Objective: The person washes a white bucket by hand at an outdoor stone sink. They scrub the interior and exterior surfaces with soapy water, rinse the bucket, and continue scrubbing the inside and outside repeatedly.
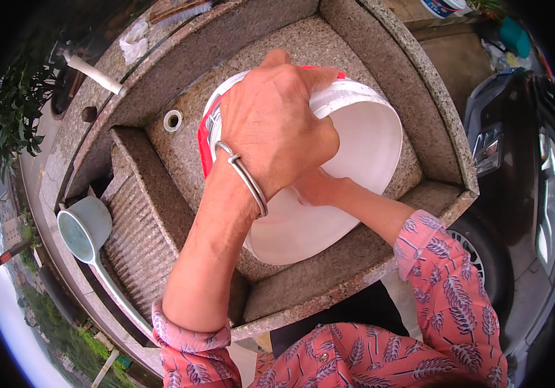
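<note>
A white plastic bucket (364, 131) lies tipped on its side in a granite sink (268, 43), its mouth towards me. Red and dark printing shows on its outer wall. My left hand (277, 111), with a metal bangle at the wrist, grips the bucket across its upper side and rim. Inside the mouth is my right hand (315, 186), low against the inner wall. The left hand covers its fingers, so whether they hold anything is hidden.
A white drain (173, 121) sits in the sink floor. At the left, a pale plastic dipper (86, 228) rests over a ribbed stone washboard (137, 208). A white-wrapped tap (94, 75), crumpled white cloth or paper (134, 42) and a brush (180, 10) line the far ledge. A dark car (510, 145) stands right.
</note>
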Demonstrator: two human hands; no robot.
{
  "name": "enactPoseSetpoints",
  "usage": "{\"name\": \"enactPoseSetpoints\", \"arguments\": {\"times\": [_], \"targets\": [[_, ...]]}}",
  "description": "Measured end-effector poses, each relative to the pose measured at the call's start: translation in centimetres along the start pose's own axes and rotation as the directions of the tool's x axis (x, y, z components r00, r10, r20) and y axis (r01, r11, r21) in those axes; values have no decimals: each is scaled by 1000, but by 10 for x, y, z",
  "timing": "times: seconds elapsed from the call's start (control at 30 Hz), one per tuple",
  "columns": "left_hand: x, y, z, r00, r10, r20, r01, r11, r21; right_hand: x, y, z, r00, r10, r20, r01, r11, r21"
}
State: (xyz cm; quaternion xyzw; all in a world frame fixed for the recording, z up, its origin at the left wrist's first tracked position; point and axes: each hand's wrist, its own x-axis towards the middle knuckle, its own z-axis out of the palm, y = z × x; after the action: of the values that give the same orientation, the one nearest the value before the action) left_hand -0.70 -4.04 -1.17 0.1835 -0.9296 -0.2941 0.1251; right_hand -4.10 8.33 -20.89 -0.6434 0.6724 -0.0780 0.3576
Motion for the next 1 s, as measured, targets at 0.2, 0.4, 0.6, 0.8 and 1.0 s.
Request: {"name": "enactPoseSetpoints", "arguments": {"times": [0.2,0.4,0.6,0.8,1.0], "targets": [[6,10,6,1000,27,14,-26,999,-42,35,33,23,952,65,-299,-39,995,91],[-3,-4,-1,1000,6,4,-6,1000,-21,-6,-4,-8,998,46,-35,-44,997,62],[4,4,9,1000,16,25,-16,1000,-7,34,17,17,995,75,-66,-78,996,-40],[-6,-9,-4,1000,-21,-6,21,1000,-20,1,-24,-11,996,75,52,-81,989,121],[-8,-5,-5,1000,0,8,1,999,-39,-37,-28,-9,999,-23,42,13,975,223]]}}
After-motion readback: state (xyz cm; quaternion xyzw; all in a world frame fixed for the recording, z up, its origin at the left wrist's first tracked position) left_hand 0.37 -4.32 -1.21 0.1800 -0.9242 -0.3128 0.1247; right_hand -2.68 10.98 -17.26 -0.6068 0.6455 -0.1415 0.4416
